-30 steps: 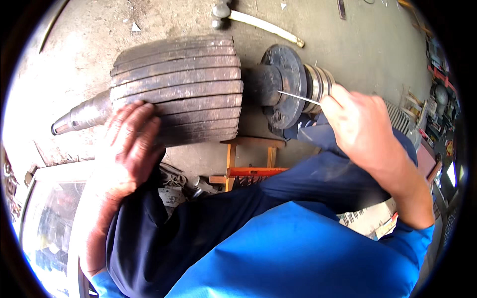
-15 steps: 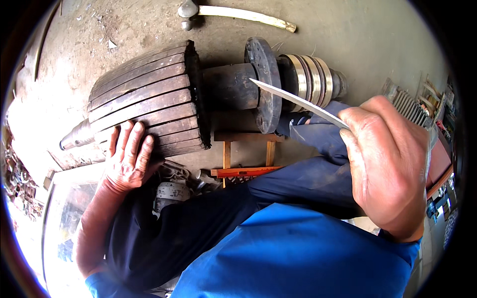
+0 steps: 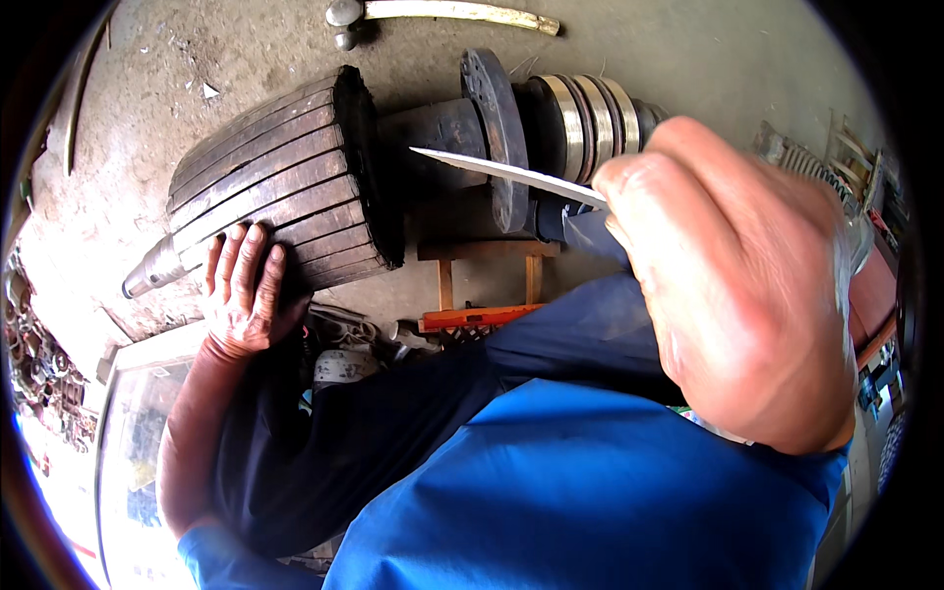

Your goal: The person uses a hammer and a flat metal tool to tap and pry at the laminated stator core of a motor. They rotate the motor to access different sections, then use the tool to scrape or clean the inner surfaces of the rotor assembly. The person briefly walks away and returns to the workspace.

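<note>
A dark motor rotor with lengthwise slots lies on its side in front of me. Its shaft end points left; toward the right it carries a black flange disc and brass-coloured slip rings. My left hand lies on the near side of the rotor body, fingers stretched out. Closed around a thin, pointed metal blade, my right hand is raised at the right. In view, the blade's tip overlaps the dark section between rotor body and disc; whether it touches I cannot tell.
A hammer with a pale wooden handle lies on the floor beyond the rotor. Between my legs and the rotor stands a low wooden stool. A framed glass pane is at lower left, with cluttered parts beyond it.
My right hand and the blade have moved left, the tip passing from the disc toward the rotor body. My left hand stays on the rotor. The whole view has shifted slightly.
</note>
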A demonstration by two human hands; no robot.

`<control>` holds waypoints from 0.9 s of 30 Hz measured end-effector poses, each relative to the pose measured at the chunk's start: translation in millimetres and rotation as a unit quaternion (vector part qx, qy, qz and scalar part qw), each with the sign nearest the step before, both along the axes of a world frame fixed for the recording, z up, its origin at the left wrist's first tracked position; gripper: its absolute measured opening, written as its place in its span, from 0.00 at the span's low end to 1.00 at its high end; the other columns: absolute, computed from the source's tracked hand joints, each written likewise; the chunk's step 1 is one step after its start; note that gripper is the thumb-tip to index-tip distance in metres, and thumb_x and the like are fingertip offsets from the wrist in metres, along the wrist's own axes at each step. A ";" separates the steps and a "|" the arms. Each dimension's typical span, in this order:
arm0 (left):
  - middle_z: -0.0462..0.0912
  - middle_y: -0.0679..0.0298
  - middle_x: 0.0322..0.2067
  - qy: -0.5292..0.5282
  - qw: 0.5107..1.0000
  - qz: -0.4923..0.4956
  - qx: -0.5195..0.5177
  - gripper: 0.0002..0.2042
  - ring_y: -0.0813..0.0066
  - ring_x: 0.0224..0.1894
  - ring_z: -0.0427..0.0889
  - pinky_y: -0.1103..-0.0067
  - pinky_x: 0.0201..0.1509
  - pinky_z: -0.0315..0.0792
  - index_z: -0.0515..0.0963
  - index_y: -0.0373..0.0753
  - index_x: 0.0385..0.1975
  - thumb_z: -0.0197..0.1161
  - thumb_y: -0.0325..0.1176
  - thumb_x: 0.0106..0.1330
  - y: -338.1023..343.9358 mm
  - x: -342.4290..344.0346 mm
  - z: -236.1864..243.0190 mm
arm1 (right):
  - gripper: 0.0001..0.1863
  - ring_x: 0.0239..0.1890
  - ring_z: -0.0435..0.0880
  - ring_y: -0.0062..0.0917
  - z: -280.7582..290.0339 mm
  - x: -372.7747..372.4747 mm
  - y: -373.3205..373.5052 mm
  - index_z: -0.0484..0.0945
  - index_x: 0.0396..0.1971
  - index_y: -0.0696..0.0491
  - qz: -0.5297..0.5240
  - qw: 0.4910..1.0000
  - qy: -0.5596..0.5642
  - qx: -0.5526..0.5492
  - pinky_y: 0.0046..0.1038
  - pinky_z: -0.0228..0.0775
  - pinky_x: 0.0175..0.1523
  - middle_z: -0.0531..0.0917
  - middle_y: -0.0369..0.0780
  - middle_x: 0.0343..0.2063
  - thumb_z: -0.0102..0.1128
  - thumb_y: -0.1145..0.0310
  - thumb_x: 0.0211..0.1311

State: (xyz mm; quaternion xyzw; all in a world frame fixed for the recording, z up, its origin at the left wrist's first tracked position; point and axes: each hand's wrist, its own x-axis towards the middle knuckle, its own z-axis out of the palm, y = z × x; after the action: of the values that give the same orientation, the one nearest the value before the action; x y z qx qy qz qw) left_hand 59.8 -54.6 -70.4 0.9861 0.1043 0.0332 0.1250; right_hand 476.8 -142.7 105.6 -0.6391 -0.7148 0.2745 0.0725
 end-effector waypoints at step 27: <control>0.67 0.33 0.70 0.047 0.996 0.037 -0.073 0.38 0.34 0.72 0.67 0.47 0.76 0.58 0.66 0.24 0.70 0.60 0.49 0.69 25.9 50.3 1.0 | 0.17 0.47 0.84 0.45 -27.6 120.9 -39.8 0.78 0.50 0.60 -0.070 0.960 -0.039 -0.268 0.39 0.73 0.53 0.84 0.52 0.41 0.58 0.80 0.60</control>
State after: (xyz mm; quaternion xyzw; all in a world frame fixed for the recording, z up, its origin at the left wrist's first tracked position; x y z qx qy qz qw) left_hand 110.1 -28.7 -69.4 0.9703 0.1482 -0.0166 0.1903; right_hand 597.7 -182.5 78.0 -0.6936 -0.5709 0.4251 -0.1107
